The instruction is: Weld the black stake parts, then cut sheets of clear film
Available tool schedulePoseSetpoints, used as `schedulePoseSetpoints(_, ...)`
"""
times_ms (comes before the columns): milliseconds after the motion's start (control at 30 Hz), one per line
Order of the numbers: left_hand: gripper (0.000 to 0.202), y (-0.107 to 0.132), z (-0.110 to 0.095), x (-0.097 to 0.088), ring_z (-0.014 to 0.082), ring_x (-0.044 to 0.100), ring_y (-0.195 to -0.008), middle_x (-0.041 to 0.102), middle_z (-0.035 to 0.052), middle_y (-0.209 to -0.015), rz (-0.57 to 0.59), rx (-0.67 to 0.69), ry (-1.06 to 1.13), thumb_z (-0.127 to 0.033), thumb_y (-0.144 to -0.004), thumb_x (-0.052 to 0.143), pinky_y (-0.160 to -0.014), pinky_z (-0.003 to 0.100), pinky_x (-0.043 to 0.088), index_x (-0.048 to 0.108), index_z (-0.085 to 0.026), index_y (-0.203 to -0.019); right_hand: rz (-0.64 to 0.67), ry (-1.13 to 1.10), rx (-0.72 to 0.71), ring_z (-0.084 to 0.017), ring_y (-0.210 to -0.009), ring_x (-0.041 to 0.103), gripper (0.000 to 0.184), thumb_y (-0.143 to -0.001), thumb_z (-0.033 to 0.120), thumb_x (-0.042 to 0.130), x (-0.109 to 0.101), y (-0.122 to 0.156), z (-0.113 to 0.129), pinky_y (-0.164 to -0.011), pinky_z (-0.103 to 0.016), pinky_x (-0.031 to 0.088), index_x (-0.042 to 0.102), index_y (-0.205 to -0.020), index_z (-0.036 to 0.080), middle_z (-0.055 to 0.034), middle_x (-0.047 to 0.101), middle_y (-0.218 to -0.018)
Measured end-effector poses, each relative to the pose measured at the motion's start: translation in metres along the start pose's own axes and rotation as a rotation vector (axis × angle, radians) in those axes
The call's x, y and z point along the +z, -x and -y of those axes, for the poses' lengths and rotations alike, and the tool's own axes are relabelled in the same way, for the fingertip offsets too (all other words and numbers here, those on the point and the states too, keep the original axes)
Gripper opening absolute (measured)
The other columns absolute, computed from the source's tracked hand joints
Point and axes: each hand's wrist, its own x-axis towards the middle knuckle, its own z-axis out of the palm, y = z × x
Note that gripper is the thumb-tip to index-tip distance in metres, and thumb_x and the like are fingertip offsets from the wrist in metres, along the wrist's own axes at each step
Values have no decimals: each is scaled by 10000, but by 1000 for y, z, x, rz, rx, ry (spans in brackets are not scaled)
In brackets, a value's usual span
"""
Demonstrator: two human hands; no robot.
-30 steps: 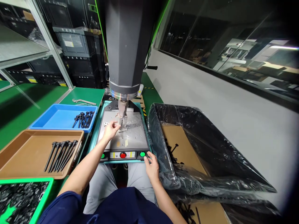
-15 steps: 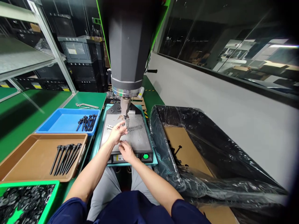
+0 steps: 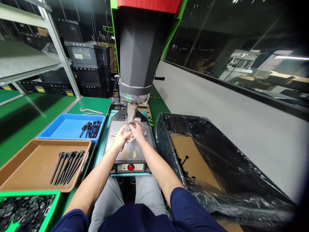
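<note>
While beneath the tapered horn (image 3: 132, 111), left hand (image 3: 120, 139), right hand (image 3: 137, 130): tight on crinkly film (image 3: 147, 134).

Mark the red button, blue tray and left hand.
red button (image 3: 130, 167): head view, its cap.
blue tray (image 3: 64, 126): head view, bare floor.
left hand (image 3: 120, 140): head view, back of hand.

At mid-frame the left hand (image 3: 120, 139) and right hand (image 3: 138, 130) meet under the metal horn (image 3: 131, 112) of the grey press (image 3: 138, 54). The left hand's fingertips pinch a small part (image 3: 129, 130), mostly hidden; the right hand curls over it, its hold unclear. Clear film (image 3: 147, 133) lies crumpled beside the right hand on the steel plate (image 3: 127, 151), a red button (image 3: 130, 167) below. Left of them on the green counter (image 3: 21, 119) a blue tray (image 3: 65, 124) holds black pins (image 3: 91, 128), a brown tray (image 3: 26, 167) black rods (image 3: 69, 162). At right stands a plastic-lined box (image 3: 193, 151).
</note>
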Motion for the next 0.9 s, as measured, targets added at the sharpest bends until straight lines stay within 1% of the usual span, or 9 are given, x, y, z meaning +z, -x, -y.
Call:
schedulePoseSetpoints(133, 1047, -3, -3, -1, 116, 634, -558, 685, -5, -657, -31, -21, -14, -333, -613, 889, -582, 215, 461, 397, -149, -1519, -21, -19, -59, -247, -1167, 608, 177, -804, 234, 636, -3, -6, 5, -1087, -394, 436, 713, -958, 191, -108, 699, -1163)
schedulePoseSetpoints(300, 1089, -5, -7, 0, 105, 613, -541, 678, -14, -651, -51, -9, 0, -309, -601, 887, -572, 210, 456, 357, -152, -1540, -74, -93, -97, -236, -1161, 599, 155, -787, 270, 649, -8, -4, 10, -1081, -395, 432, 678, -926, 209, -95, 685, -1179)
schedulePoseSetpoints(367, 1062, -4, -7, 0, 106, 608, -545, 661, -26, -643, -48, 0, 11, -299, -603, 884, -577, 216, 463, 379, -153, -1526, -107, -145, -48, -242, -1126, 612, 152, -762, 297, 679, -9, 1, 12, -1067, -408, 439, 664, -887, 212, -85, 694, -1143)
schedulePoseSetpoints(500, 1024, -5, -1, -4, 105, 601, -558, 640, -44, -666, -60, 22, 30, -292, -617, 873, -586, 230, 474, 393, -163, -1512, -136, -322, 141, -235, -979, 654, 181, -736, 331, 698, -12, 19, 9, -990, -418, 485, 652, -853, 202, -69, 717, -1014)
schedulePoseSetpoints(600, 1032, -7, 6, -8, 114, 614, -567, 647, -43, -678, -63, 17, 17, -306, -624, 866, -589, 240, 473, 375, -163, -1520, -156, -442, 158, -212, -952, 655, 167, -746, 338, 684, -15, 33, 6, -972, -389, 489, 650, -836, 201, -52, 719, -963)
schedulePoseSetpoints(667, 1040, -8, 10, -10, 117, 618, -572, 650, -43, -677, -66, 23, 9, -320, -622, 863, -594, 242, 471, 369, -159, -1523, -183, -504, 166, -193, -910, 652, 171, -726, 335, 702, -18, 41, 5, -914, -351, 509, 635, -814, 204, -32, 712, -908)
schedulePoseSetpoints(767, 1046, -10, 14, -13, 119, 616, -579, 648, -44, -663, -78, 43, 5, -342, -612, 868, -594, 238, 468, 376, -153, -1517, -159, -664, 330, -154, -722, 626, 227, -700, 338, 736, -24, 57, 4, -663, -258, 511, 579, -803, 210, 1, 676, -759)
schedulePoseSetpoints(833, 1056, -10, 16, -16, 122, 618, -587, 645, -42, -651, -89, 43, 2, -347, -603, 877, -596, 237, 469, 381, -143, -1512, -82, -794, 547, -123, -595, 584, 240, -733, 351, 725, -30, 75, 1, -502, -202, 423, 544, -799, 209, 11, 651, -696)
schedulePoseSetpoints(900, 1056, -10, 18, -20, 119, 618, -587, 652, -35, -654, -108, 29, -6, -349, -600, 884, -609, 237, 475, 386, -135, -1507, 77, -895, 827, -85, -492, 515, 222, -804, 367, 677, -36, 100, -5, -409, -164, 310, 533, -793, 198, 16, 624, -662)
